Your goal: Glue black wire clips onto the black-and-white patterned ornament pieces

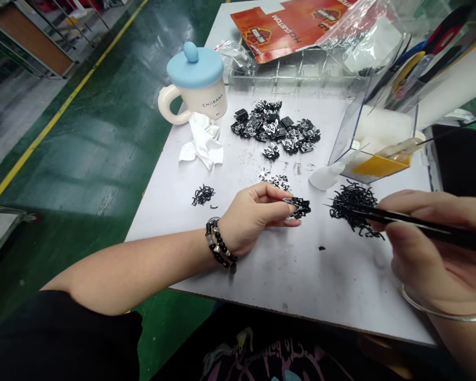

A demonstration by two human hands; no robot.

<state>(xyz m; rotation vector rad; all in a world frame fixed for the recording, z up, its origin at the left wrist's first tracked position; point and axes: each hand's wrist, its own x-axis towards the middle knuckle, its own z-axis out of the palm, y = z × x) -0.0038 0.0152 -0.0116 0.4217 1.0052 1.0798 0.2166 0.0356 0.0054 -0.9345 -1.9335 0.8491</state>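
Between its thumb and fingers my left hand (257,214) pinches a small black-and-silver part (300,207), held just above the white table. My right hand (428,248) grips black tweezers (400,219), whose thin tips point left toward that part and are apart from it. Under the tweezers lies a pile of small black curved pieces (353,201). Small silver metal pieces (277,181) lie just behind my left hand, partly hidden by it. Farther back is a heap of black-and-silver parts (275,127). I cannot make out anything between the tweezer tips.
A cream mug (204,100) with a blue lid stands at the back left, beside a crumpled tissue (202,140). A smaller pile of black pieces (203,194) sits left. At right are a clear tool holder (373,143) and a white bottle (325,177). Orange packaging (281,32) lies behind.
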